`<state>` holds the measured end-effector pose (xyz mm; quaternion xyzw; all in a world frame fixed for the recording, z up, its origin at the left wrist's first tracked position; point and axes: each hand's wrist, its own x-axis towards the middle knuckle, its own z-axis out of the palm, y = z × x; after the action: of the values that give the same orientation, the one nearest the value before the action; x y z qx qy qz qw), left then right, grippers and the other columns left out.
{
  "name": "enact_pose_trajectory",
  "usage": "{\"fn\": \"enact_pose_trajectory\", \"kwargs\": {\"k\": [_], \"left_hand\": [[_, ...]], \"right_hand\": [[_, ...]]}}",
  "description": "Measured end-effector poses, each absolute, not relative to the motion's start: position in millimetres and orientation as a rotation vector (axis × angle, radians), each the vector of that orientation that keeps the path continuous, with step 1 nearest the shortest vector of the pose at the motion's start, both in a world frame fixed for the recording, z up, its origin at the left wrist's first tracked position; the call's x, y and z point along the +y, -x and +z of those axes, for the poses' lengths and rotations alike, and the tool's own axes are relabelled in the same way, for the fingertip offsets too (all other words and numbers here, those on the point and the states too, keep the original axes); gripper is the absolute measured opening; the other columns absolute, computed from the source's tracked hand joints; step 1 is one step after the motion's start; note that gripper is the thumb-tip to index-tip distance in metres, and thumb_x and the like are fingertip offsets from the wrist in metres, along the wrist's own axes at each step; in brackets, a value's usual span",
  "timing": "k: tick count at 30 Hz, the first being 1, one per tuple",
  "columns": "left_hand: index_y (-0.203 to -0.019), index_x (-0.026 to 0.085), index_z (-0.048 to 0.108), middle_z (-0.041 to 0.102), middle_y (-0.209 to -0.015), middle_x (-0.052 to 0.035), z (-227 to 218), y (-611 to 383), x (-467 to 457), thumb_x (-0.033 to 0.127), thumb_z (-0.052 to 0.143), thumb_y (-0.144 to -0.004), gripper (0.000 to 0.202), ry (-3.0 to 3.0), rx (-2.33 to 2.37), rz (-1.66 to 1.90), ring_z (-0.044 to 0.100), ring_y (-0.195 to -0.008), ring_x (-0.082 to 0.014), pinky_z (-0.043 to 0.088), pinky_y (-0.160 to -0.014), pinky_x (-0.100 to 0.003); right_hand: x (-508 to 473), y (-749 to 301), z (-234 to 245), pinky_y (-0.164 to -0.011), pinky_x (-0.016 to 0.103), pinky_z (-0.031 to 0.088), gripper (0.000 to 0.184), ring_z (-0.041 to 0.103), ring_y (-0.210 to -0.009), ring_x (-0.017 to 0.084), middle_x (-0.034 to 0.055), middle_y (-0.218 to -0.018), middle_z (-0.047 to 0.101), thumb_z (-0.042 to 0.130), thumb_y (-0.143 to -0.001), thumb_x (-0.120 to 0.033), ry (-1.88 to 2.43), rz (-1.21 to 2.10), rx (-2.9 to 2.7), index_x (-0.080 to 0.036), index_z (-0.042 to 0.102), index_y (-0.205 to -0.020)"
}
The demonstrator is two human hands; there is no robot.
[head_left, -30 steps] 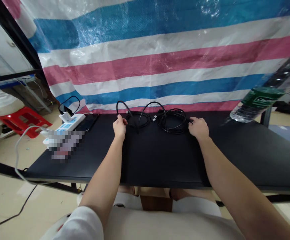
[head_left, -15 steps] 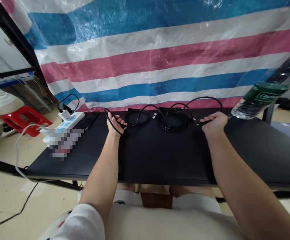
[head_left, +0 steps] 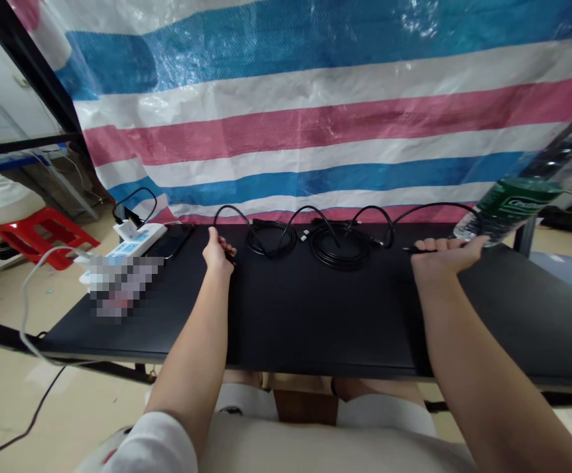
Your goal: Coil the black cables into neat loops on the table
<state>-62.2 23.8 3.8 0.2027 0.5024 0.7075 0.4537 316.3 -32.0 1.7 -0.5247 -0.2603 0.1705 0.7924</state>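
Two coiled black cables lie at the far edge of a black table. My left hand is closed on the end of the left cable, which arches up from the hand to its coil. My right hand pinches the end of the right cable, whose strand loops up and runs right from the coil to my fingers. Both hands rest low over the tabletop, spread well apart to either side of the coils.
A white power strip with a plugged charger and a dark phone sit at the table's far left. A clear bottle with a green label stands at the far right. A striped tarp hangs behind. A red stool stands on the floor at left.
Both hands have moved outward from the coils, left hand to the left and right hand to the right, each drawing a cable end out with it so strands now arch above the table.
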Motion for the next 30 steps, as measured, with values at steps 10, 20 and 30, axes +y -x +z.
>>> {"fn": "enact_pose_trajectory", "kwargs": {"k": [10,20,30], "left_hand": [[-0.069,0.016,0.068,0.046,-0.046,0.0065,7,32,10,0.023,0.066,-0.071,0.007,-0.964,1.291,1.609,0.042,-0.038,-0.0065,0.033,-0.039,-0.019],[-0.051,0.017,0.059,0.049,-0.044,0.0046,7,31,7,0.027,0.069,-0.069,0.023,-1.166,1.314,1.696,0.044,-0.038,-0.0067,0.037,-0.045,-0.021],[-0.050,0.017,0.059,0.054,-0.047,0.0027,6,23,0,0.036,0.071,-0.063,0.026,-1.378,1.096,1.524,0.045,-0.041,-0.0078,0.038,-0.048,-0.024]], "right_hand": [[-31,-254,-1,-0.063,0.033,0.048,0.030,0.057,-0.056,0.017,0.0001,-0.058,0.061,0.070,-0.061,-0.050,1.498,0.259,-1.176,-0.022,0.059,-0.064],[-31,-258,-6,-0.073,0.037,0.048,0.034,0.060,-0.064,0.021,0.0007,-0.057,0.056,0.054,-0.079,-0.053,1.574,-0.069,-0.882,-0.024,0.046,-0.065],[-31,-231,-3,-0.075,0.040,0.048,0.032,0.060,-0.082,0.026,0.0035,-0.072,0.057,0.069,-0.067,-0.045,1.690,-0.085,-1.058,-0.023,0.047,-0.074]]}}
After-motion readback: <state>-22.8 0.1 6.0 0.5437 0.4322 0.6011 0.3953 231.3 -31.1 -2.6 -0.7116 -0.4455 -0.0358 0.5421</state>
